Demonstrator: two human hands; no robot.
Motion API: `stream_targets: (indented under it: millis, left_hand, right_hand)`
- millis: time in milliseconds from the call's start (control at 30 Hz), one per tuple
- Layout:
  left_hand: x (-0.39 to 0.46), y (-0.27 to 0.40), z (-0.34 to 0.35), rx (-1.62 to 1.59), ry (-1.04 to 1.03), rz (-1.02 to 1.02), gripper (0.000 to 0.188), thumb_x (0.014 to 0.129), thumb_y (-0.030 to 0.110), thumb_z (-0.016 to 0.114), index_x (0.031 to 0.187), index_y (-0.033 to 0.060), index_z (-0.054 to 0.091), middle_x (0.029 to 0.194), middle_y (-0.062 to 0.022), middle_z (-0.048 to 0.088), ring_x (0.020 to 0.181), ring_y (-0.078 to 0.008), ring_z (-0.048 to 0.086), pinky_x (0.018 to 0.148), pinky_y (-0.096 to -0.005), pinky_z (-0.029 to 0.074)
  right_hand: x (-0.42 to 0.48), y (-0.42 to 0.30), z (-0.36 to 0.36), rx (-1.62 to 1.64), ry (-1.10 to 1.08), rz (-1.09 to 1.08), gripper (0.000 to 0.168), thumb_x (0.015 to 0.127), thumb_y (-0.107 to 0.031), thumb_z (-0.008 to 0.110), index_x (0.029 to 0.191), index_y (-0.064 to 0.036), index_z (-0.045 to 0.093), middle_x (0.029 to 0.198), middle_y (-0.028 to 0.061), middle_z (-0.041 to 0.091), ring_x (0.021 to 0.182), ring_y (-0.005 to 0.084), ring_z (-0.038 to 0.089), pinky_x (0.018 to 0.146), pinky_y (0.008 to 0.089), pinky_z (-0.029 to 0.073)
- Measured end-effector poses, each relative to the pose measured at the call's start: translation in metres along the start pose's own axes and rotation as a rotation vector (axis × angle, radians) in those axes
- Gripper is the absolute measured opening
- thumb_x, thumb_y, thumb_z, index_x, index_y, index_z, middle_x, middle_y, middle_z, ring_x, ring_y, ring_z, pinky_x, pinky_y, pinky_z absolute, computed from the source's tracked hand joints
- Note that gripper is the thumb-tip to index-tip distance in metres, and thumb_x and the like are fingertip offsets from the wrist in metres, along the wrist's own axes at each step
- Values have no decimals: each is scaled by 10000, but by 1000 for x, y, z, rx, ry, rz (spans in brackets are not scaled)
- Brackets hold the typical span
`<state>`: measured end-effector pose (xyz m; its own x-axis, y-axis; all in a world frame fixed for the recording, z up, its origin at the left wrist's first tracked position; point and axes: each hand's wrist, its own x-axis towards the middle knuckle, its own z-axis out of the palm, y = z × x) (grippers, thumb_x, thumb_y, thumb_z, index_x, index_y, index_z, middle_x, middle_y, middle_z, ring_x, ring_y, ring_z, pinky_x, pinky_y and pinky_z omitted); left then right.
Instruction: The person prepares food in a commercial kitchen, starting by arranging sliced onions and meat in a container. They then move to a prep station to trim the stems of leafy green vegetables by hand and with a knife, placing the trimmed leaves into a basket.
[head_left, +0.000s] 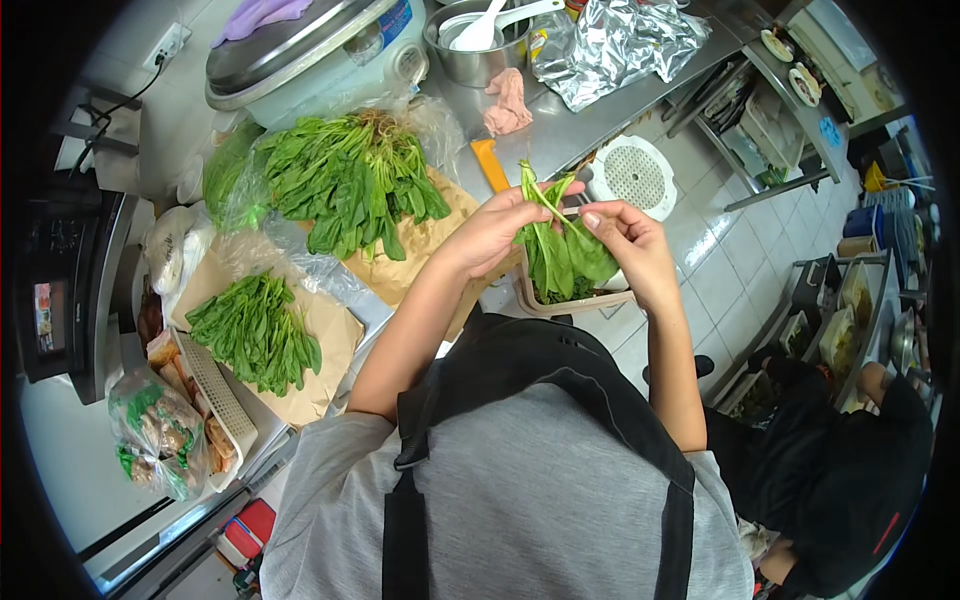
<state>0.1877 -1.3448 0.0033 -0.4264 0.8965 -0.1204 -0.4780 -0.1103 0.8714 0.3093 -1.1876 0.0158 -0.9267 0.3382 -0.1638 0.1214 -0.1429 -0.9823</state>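
A few leafy green stalks (553, 259), which look like spinach, hang leaves down between my hands. My left hand (504, 225) pinches their stems near the top. On the other side, my right hand (628, 240) has thumb and fingers closed on a stem or leaf edge. Below them is a light plastic bin (534, 304) with green scraps in it, partly hidden by the leaves. A large bunch of greens with roots (352, 180) lies on plastic and brown paper to the left. Nearer me, a smaller pile of greens (259, 330) rests on brown paper (330, 319).
An orange-handled tool (491, 166) lies at the steel counter's edge (555, 146), near a crumpled pink cloth or glove (508, 101). Behind are a steel pot (469, 64) and foil (622, 52). A person in black (847, 465) is at the right, by shelves of food trays.
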Motion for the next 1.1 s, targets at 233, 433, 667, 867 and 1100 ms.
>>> stream_targets:
  millis: [233, 433, 667, 867, 1100]
  left_hand:
    - [1, -3, 8, 210, 94, -11, 435, 840, 101, 625, 1237, -33, 507, 1162, -35, 588, 971, -93, 549, 898, -260, 416]
    - [0, 0, 10, 413, 94, 57, 393, 842, 95, 620, 1219, 9, 547, 1023, -29, 629, 942, -81, 557, 876, -255, 423]
    - [0, 4, -5, 433, -4, -53, 347, 901, 140, 519, 1223, 11, 545, 964, -20, 629, 888, -78, 555, 835, -254, 430]
    - [4, -3, -18, 630, -91, -13, 288, 920, 159, 481, 1135, 9, 600, 951, -26, 632, 891, -95, 545, 840, -271, 426]
    - [7, 1, -22, 715, -62, -79, 258, 918, 152, 459, 1073, 28, 624, 908, -29, 630, 856, -117, 551, 822, -272, 425]
  right_hand:
    - [4, 2, 4, -245, 102, -131, 188, 811, -174, 690, 859, 7, 668, 735, 47, 664, 666, 51, 576, 608, 214, 461]
    - [7, -2, -5, -217, 34, -59, 180, 806, -144, 692, 886, 16, 671, 750, 57, 669, 677, 65, 597, 617, 203, 467]
    - [10, 2, -13, -134, 7, -57, 148, 826, -105, 661, 913, 15, 669, 766, 37, 662, 691, 52, 586, 631, 194, 464]
    - [7, -4, -17, -558, 143, -252, 127, 804, -86, 662, 893, 4, 680, 747, 59, 659, 667, 100, 597, 631, 232, 469]
    - [6, -6, -43, -711, 197, -265, 191, 770, -140, 696, 921, -23, 686, 878, 97, 672, 764, 172, 625, 689, 284, 483]
